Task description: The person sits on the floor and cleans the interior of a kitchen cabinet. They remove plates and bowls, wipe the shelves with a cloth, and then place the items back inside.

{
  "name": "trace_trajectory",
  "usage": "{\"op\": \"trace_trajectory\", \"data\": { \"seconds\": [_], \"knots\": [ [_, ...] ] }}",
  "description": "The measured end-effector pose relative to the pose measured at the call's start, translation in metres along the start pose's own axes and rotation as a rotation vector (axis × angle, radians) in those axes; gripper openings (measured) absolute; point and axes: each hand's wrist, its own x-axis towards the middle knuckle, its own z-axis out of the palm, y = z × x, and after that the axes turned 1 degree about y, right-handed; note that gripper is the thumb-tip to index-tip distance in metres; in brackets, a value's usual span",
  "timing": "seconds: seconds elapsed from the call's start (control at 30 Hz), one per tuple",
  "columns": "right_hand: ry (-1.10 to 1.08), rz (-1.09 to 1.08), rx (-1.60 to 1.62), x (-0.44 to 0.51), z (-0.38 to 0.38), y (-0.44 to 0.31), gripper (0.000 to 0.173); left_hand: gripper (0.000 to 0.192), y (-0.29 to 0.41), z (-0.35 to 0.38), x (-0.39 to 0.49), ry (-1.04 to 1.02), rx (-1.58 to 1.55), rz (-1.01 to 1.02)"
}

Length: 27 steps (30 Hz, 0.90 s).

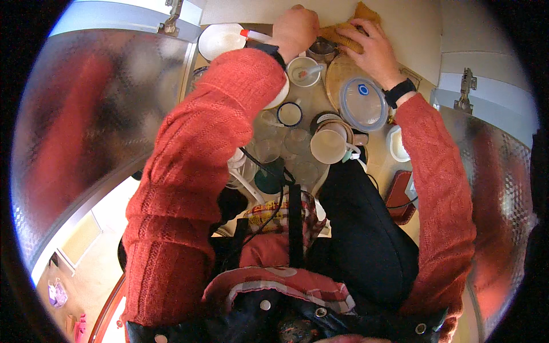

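At the top, against the pale back wall, my right hand (pixel 371 47) presses its fingers on a brownish-yellow cloth (pixel 343 36). My left hand (pixel 296 28) is bent into a fist beside the cloth's left end; whether it grips a part of the cloth is hidden. Under the cloth's lower edge sits a dark metal pot or cup (pixel 321 48). A white mug (pixel 303 71) with a spoon-like piece inside stands below my left wrist. Below my right hand, a round lidded container (pixel 363 103) with a blue valve leans over a round wooden board (pixel 339 77).
Cups and glasses crowd the middle: a blue-rimmed cup (pixel 290 114), a cream mug (pixel 328 145) and clear glasses (pixel 297 140). A white bowl (pixel 221 42) is at upper left, another (pixel 399 143) at right, near a red tray (pixel 399 197). Open cabinet doors (pixel 103 111) flank both arms.
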Motion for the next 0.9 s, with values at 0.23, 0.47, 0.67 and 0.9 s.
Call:
{"op": "trace_trajectory", "data": {
  "seconds": [0.23, 0.47, 0.67, 0.9],
  "knots": [
    [-0.045, 0.016, -0.043, 0.003, -0.001, -0.002, 0.033, 0.025, 0.02, -0.002, -0.005, 0.007, 0.127, 0.078],
    [-0.039, -0.005, -0.082, 0.005, -0.003, -0.002, 0.035, 0.02, 0.006, 0.012, 0.011, -0.059, 0.419, 0.366],
    [-0.039, 0.007, -0.036, 0.004, -0.002, 0.0, 0.036, 0.019, 0.006, 0.005, 0.013, -0.07, 0.482, 0.379],
    [-0.078, 0.038, -0.049, 0.007, -0.002, -0.007, 0.028, 0.023, 0.015, 0.013, 0.016, -0.076, 0.459, 0.32]
  ]
}}
